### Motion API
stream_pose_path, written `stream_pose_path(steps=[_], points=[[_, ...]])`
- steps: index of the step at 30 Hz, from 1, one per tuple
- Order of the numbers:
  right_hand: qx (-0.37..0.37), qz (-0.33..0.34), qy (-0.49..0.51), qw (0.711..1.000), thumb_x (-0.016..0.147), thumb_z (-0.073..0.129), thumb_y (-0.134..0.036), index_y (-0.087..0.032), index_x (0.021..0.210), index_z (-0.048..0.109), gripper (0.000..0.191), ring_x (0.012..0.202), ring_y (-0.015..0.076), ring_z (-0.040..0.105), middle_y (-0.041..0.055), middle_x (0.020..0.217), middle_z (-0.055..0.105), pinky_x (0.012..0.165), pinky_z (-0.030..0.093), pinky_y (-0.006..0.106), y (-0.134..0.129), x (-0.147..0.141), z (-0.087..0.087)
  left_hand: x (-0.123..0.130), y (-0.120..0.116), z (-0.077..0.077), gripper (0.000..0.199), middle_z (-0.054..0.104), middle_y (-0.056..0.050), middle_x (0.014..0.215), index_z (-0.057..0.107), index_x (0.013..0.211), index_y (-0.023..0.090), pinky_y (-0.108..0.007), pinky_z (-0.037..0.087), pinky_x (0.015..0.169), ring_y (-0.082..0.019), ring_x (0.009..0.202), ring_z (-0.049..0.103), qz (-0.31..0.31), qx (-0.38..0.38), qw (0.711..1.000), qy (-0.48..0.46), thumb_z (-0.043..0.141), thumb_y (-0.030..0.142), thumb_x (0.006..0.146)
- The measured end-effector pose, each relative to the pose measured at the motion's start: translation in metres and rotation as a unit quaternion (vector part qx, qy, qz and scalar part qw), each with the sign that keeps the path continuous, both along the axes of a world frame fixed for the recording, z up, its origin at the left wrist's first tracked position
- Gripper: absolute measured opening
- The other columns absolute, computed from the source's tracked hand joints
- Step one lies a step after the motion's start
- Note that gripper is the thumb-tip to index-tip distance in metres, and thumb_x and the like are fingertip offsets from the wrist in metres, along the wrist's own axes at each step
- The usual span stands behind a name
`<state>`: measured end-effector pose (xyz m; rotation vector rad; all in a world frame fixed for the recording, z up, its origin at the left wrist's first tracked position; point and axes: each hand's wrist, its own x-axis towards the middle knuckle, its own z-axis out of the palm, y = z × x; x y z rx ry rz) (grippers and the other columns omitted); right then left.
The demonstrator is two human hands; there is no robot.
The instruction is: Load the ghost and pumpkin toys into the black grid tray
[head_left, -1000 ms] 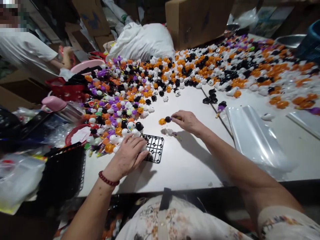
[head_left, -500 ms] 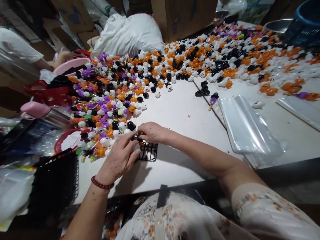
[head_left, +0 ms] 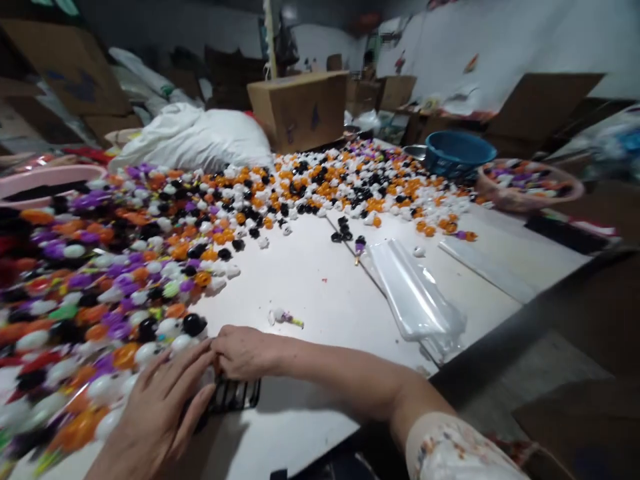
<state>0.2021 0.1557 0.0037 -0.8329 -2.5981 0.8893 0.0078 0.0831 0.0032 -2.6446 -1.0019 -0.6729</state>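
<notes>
My left hand [head_left: 163,407] rests at the near edge of the pile of small plastic toys [head_left: 125,293], its fingers stretched out towards my right hand. My right hand [head_left: 245,353] has its fingers bent and pressed together beside the left fingertips; whatever they pinch is hidden. Under both hands lies a black plastic grid [head_left: 243,395], mostly covered by them. A black round toy [head_left: 194,325] sits just beyond the fingertips. On the white table [head_left: 310,360], past my right hand, lies a small toy [head_left: 286,318] with a white end and a yellow tip.
Clear plastic bags [head_left: 410,287] lie to the right, near a cluster of black pieces [head_left: 343,230]. Behind the pile stand a white sack [head_left: 195,137] and a cardboard box [head_left: 300,110]. A blue basket [head_left: 457,157] and a pink basin [head_left: 530,190] with toys stand far right.
The head view has risen and turned right, so the hands appear lower and further left. A small white and yellow-tipped toy now lies on the table beyond my right hand.
</notes>
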Motion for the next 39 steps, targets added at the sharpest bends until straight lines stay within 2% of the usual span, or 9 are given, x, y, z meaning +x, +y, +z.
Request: stream_pose_path(steps=[2,4,7,9,11,17,24,32,39], points=[[0.0,-0.091,0.009,0.996,0.096,0.052,-0.032,-0.015,0.111,0.065,0.026,0.101,0.0215,0.062,0.0122,0.112,0.065,0.085,0.05,0.031,0.016,0.032,0.002,-0.006,0.008,-0.008,0.037,0.059,-0.013,0.129,0.054,0.129,0.015,-0.04,0.024,0.116,-0.025,0.118,0.053,-0.018,0.036,0.999,0.002,0.045,0.033,0.097],[-0.033,-0.257,0.022,0.966,0.098,0.05,-0.045,-0.017,0.121,0.06,0.037,0.1,0.0214,0.062,0.0127,0.121,0.063,0.083,0.051,0.032,0.036,0.082,0.003,-0.01,0.012,-0.016,0.038,0.06,-0.011,0.13,0.054,0.129,0.017,-0.039,0.021,0.118,-0.024,0.118,0.054,-0.025,0.048,0.999,0.001,0.044,0.034,0.097],[-0.036,-0.532,-0.033,0.846,0.096,0.057,-0.043,-0.015,0.127,0.054,0.043,0.102,0.0232,0.061,0.0159,0.121,0.062,0.085,0.049,0.033,0.069,0.171,-0.002,-0.014,0.012,-0.025,0.04,0.06,-0.009,0.132,0.053,0.131,0.019,-0.04,0.02,0.119,-0.024,0.12,0.054,-0.007,0.041,0.999,0.002,0.044,0.039,0.097],[0.003,-0.632,-0.077,0.771,0.089,0.066,-0.042,-0.009,0.133,0.049,0.057,0.116,0.0279,0.056,0.0209,0.13,0.055,0.095,0.044,0.035,0.085,0.222,-0.01,-0.015,0.011,-0.03,0.04,0.061,-0.008,0.131,0.053,0.129,0.02,-0.04,0.022,0.118,-0.024,0.12,0.054,0.011,0.035,0.999,-0.002,0.044,0.041,0.097],[-0.012,-0.677,-0.09,0.731,0.085,0.07,-0.038,-0.005,0.13,0.051,0.059,0.116,0.0311,0.056,0.0243,0.13,0.054,0.095,0.043,0.036,0.094,0.257,-0.018,-0.015,0.01,-0.034,0.04,0.062,-0.008,0.13,0.054,0.128,0.02,-0.041,0.024,0.116,-0.025,0.12,0.055,0.027,0.029,0.999,-0.008,0.045,0.043,0.097],[-0.038,-0.649,-0.029,0.759,0.086,0.057,-0.017,-0.007,0.097,0.069,0.019,0.094,0.0235,0.062,0.0183,0.1,0.067,0.077,0.043,0.028,0.093,0.265,-0.029,-0.013,0.008,-0.031,0.039,0.065,-0.006,0.126,0.053,0.126,0.023,-0.043,0.033,0.108,-0.027,0.117,0.058,0.049,0.031,0.998,-0.019,0.046,0.047,0.096],[-0.18,-0.473,0.174,0.845,0.09,0.053,-0.034,-0.012,0.087,0.068,0.027,0.056,0.0095,0.049,0.0037,0.07,0.062,0.053,0.039,0.021,0.055,0.189,-0.039,-0.005,0.002,-0.019,0.04,0.063,-0.006,0.128,0.051,0.13,0.021,-0.041,0.029,0.114,-0.024,0.121,0.056,0.059,-0.005,0.998,-0.018,0.048,0.044,0.098],[-0.336,-0.299,0.271,0.851,0.079,0.066,-0.035,-0.014,0.089,0.064,0.023,0.058,0.0082,0.053,0.0063,0.089,0.067,0.054,0.041,0.022,0.01,0.101,-0.039,0.009,-0.012,0.0,0.031,0.062,-0.01,0.127,0.047,0.128,0.017,-0.043,0.029,0.115,-0.022,0.123,0.055,0.062,-0.041,0.997,-0.024,0.048,0.03,0.099],[-0.165,-0.302,0.168,0.924,0.079,0.067,-0.029,-0.015,0.076,0.065,0.014,0.065,0.0111,0.048,-0.0013,0.07,0.058,0.061,0.034,0.024,-0.012,0.063,-0.028,0.012,-0.019,0.007,0.031,0.06,-0.011,0.127,0.045,0.129,0.016,-0.045,0.026,0.116,-0.021,0.125,0.052,0.068,-0.071,0.995,-0.018,0.047,0.026,0.1]])
